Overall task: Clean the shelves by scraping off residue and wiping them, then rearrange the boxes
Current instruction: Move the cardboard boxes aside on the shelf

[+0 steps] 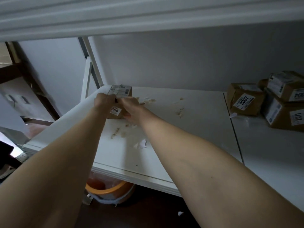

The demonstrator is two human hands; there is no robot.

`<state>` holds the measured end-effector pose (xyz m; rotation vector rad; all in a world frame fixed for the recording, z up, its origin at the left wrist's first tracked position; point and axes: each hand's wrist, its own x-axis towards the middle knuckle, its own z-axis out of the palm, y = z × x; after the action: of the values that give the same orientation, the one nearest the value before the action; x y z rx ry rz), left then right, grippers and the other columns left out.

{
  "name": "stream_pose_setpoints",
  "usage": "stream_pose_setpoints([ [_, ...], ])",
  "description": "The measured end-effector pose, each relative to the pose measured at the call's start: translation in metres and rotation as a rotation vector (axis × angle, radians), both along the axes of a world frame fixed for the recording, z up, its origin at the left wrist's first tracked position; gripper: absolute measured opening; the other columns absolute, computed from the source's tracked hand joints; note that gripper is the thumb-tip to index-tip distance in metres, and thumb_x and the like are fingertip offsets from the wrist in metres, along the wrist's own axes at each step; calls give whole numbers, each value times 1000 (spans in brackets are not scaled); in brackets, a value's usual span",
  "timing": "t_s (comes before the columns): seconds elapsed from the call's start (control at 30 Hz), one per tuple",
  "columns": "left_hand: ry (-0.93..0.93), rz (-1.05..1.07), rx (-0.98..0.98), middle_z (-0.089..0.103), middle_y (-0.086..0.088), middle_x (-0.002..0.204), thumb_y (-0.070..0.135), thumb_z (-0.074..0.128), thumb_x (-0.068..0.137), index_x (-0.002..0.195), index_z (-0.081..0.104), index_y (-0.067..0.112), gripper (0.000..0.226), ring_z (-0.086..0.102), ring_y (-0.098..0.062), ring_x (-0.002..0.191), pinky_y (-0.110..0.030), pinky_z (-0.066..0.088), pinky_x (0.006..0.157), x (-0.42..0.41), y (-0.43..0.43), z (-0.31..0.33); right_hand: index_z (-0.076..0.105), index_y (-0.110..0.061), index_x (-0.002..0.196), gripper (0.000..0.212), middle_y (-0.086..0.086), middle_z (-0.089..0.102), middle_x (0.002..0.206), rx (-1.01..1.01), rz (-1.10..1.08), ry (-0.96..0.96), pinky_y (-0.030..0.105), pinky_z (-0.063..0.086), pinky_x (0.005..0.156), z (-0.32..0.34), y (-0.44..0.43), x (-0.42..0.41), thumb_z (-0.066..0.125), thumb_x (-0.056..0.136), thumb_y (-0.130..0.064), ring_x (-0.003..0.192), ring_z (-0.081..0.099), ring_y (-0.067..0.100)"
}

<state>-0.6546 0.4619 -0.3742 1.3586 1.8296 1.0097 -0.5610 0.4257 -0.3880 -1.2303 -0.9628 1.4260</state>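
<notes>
on shelf (pixel 189 129), left hand (pixel 104 102), right hand (pixel 131 108) grip box (pixel 122 91)

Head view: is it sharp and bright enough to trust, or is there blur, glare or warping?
Head view: dim, flat light, no glare. Head view: the left hand and right hand on the box look slightly smeared. Head view: the upper shelf edge is close and out of focus; wide-angle bending bows the shelf edges; the stacked boxes at right read clearly.

dim white wall (pixel 181 60); orange-rimmed bin (pixel 105 190) on dark floor (pixel 139 211).
</notes>
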Motion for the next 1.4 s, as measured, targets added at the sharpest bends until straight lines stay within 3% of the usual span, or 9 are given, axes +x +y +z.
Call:
stream_pose_setpoints([
  [0.17,-160,-223,114,64,-14,89,15,55,90,97,62,4,15,62,-25,78,-26,51,61,79,-22,19,61,-13,118,34,8,68,110,101,-478,-118,31,59,68,8,0,61,59,85,-25,83,68,22],
  [0.33,-299,-464,72,60,-9,84,11,54,92,99,59,8,9,53,-11,59,-10,38,32,182,-55,28,56,-17,126,44,11,58,122,79,-745,-295,39,57,83,12,-20,165,57,83,-28,98,65,28],
  [0.57,-267,-619,-24,57,-9,96,14,49,94,120,57,0,30,50,-12,66,-15,39,42,277,-76,11,50,-15,132,51,9,59,123,-11,-803,-321,28,56,60,-4,-50,259,55,83,-30,95,66,27],
  [0.7,-291,-604,-80,59,-13,95,19,45,94,113,59,2,29,57,-24,85,-27,40,61,299,-77,0,54,-12,128,46,11,67,114,9,-748,-158,39,60,75,-8,-58,277,58,84,-20,86,69,25],
  [0.83,-298,-550,-96,59,-13,95,22,45,94,104,57,7,22,56,-25,80,-29,41,66,307,-80,0,57,-11,129,43,12,69,112,-19,-685,-157,40,59,80,-6,-67,283,60,87,-22,90,70,26],
  [1.07,-149,-428,-27,66,-17,109,27,56,86,117,60,3,39,66,-31,94,-29,48,66,310,-108,2,61,-12,112,35,8,65,108,-40,-707,-421,42,56,84,6,-109,302,54,82,-29,100,65,29],
  [1.27,-51,-528,113,64,-7,110,17,47,94,112,62,14,24,61,-27,98,-29,50,76,339,-173,17,66,-3,106,27,12,66,105,40,-770,-641,25,46,76,29,-194,328,45,95,-14,99,61,25],
  [1.33,-46,-542,140,65,-17,113,15,43,95,111,63,5,28,61,-32,105,-37,52,88,352,-195,23,67,-5,109,28,14,66,113,52,-819,-696,26,44,79,34,-217,338,46,96,-17,108,60,28],
  [1.4,8,-658,129,64,-21,114,11,44,96,115,62,0,29,61,-35,106,-37,50,85,370,-221,27,69,-7,108,28,15,65,116,36,-833,-775,28,45,83,39,-240,352,47,95,-20,110,59,30],
])
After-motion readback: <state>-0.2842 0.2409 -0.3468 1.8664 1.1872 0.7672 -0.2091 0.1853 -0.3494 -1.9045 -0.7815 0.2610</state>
